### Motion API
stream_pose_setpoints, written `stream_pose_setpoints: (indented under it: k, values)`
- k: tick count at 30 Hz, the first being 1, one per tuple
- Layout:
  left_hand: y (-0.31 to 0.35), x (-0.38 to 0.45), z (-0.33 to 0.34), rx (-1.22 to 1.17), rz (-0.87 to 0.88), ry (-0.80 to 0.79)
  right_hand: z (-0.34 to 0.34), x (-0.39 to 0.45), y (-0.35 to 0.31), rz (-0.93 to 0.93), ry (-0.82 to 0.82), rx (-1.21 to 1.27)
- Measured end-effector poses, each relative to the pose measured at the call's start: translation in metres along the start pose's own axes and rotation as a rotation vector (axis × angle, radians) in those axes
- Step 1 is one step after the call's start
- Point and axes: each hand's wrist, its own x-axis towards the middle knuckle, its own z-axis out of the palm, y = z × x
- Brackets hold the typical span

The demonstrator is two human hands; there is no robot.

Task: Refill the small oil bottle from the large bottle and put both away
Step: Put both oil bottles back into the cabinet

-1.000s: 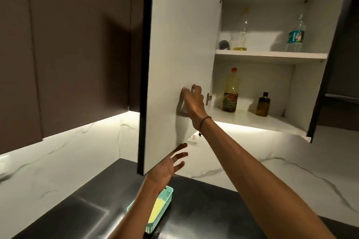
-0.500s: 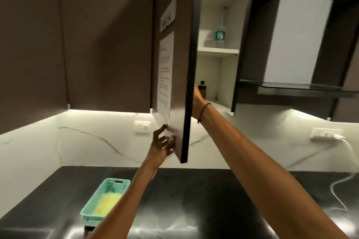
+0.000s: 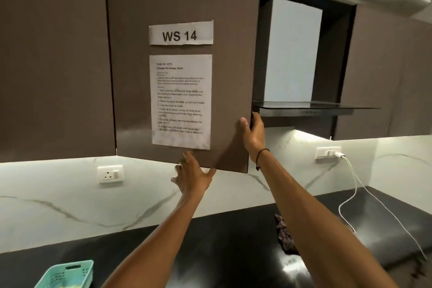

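Right hand (image 3: 253, 134) gripped the cabinet door (image 3: 182, 7) at its right edge; left hand (image 3: 191, 174), fingers straight, pressed its bottom edge.

My left hand (image 3: 191, 176) at the bottom edge of the brown wooden cabinet door (image 3: 182, 7), my right hand (image 3: 253, 134) on its right edge. White printed paper sheet (image 3: 181, 100) on the door, range hood (image 3: 304, 107) right, teal plastic basket (image 3: 67, 273) near-left on the black countertop (image 3: 222, 241).
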Motion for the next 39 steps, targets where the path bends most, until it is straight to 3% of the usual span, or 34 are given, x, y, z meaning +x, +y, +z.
stream_pose_setpoints:
  k: [6, 16, 27, 32, 36, 39]
  values:
    - [-0.034, 0.082, 0.001, 0.192, 0.185, 0.158, 0.020, 0.080, 0.061, 0.144, 0.017, -0.010]
    - [-0.041, 0.140, 0.023, 0.250, 0.267, 0.259, 0.058, 0.132, 0.132, 0.246, 0.050, 0.032]
    - [-0.050, 0.176, 0.031, 0.307, 0.340, 0.380, 0.077, 0.156, 0.158, 0.233, 0.005, 0.080]
    - [-0.052, 0.177, 0.027, 0.270, 0.353, 0.369, 0.080, 0.147, 0.150, 0.234, 0.084, 0.055]
    - [-0.066, 0.176, 0.020, 0.223, 0.419, 0.369, 0.094, 0.132, 0.151, 0.197, 0.131, -0.126]
    - [-0.078, 0.185, 0.013, 0.266, 0.486, 0.499, 0.106, 0.118, 0.157, -0.001, 0.230, -0.442]
